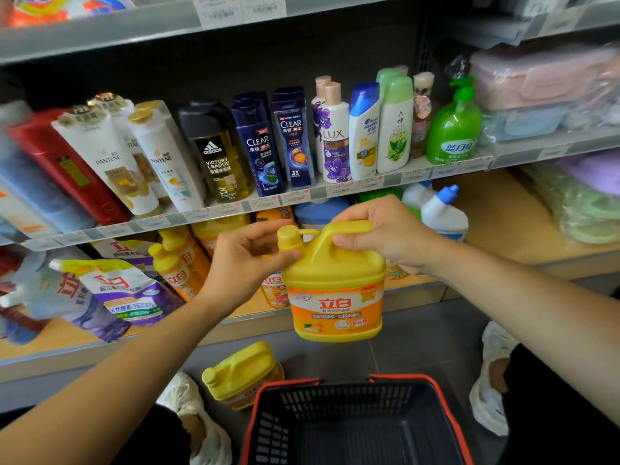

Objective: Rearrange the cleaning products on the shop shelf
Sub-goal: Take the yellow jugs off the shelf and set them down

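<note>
A big yellow detergent jug (335,290) with an orange label hangs in the air in front of the wooden bottom shelf (496,209). My right hand (379,229) grips its top handle. My left hand (248,260) holds the jug's neck, with the thumb and fingers just under the yellow cap. A second yellow jug (241,374) stands on the floor below. Behind the held jug, orange and yellow detergent bottles (177,263) and refill pouches (114,290) crowd the bottom shelf.
A black basket (352,424) with a red rim sits on the floor between my feet. The middle shelf (302,196) holds shampoo and soap bottles. White toilet-cleaner bottles (439,213) stand on the bottom shelf at right, beside bare wood. Wrapped goods fill the right side.
</note>
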A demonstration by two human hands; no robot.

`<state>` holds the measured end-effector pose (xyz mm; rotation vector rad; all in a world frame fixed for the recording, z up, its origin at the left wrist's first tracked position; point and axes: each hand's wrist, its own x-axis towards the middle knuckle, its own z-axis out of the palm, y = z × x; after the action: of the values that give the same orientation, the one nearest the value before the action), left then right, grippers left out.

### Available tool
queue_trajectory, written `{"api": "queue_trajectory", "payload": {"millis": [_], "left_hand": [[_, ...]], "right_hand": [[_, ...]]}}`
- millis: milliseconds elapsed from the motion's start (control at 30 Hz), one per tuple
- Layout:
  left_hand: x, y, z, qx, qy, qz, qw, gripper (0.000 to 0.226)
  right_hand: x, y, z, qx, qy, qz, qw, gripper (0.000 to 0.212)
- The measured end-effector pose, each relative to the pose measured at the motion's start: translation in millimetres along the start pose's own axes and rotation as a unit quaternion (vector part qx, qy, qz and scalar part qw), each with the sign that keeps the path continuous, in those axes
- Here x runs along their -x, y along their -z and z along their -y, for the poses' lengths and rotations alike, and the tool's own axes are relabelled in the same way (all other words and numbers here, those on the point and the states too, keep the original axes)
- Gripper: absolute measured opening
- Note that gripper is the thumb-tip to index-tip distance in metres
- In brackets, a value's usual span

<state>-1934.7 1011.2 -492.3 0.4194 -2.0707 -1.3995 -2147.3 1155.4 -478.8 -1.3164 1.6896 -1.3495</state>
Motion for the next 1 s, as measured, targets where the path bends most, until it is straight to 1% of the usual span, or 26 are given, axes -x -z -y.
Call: {"api": "queue_trajectory", "payload": {"millis": [100,133,200,300,400,467,600,667,800,900,1000], "left_hand": [[1.1,-10.5,4.0,-0.144,-0.039,-0.069,0.986,0.035],[1.0,-12.0,4.2,-0.175,-0.050,-0.077,0.980,0.034],[0.4,-11.8,4.6,-0.214,-0.072,-0.064,0.972,0.031],[-2.9,-7.3,5.7,-0.198,-0.062,0.010,0.978,0.025],[-6.6,-4.7,5.7,-0.152,-0.033,0.083,0.984,0.032],[-7.8,-4.2,4.3,-0.129,-0.026,0.111,0.985,0.033],[-6.4,-6.9,0.2,-0.099,-0.009,0.104,0.990,0.029],[-5.0,-11.3,-1.9,-0.081,-0.017,0.100,0.991,0.024],[-5.1,-15.2,-3.3,-0.107,-0.037,0.109,0.988,0.008],[-6.5,-12.2,-3.4,-0.138,-0.045,0.100,0.984,0.010],[-6.6,-9.8,-2.1,-0.165,-0.071,0.100,0.979,0.021]], "right_hand": [[3.7,-9.2,1.2,0.095,0.033,-0.023,0.995,0.019],[4.2,-11.0,1.6,0.117,0.040,-0.025,0.992,0.020],[4.6,-11.4,2.0,0.138,0.041,-0.028,0.989,0.024],[4.9,-8.0,1.6,0.140,0.025,-0.025,0.990,0.031],[6.2,-4.4,1.4,0.129,0.011,-0.013,0.991,0.033],[7.4,-2.5,1.0,0.115,0.006,-0.007,0.993,0.032],[9.5,-3.3,0.5,0.105,0.003,0.010,0.994,0.034],[10.7,-5.8,0.8,0.113,0.006,0.024,0.993,0.032],[11.1,-9.8,2.6,0.129,0.012,0.041,0.991,0.026],[9.8,-8.8,2.7,0.134,0.012,0.040,0.990,0.029],[8.1,-6.3,0.9,0.117,0.004,0.029,0.993,0.032]]}}
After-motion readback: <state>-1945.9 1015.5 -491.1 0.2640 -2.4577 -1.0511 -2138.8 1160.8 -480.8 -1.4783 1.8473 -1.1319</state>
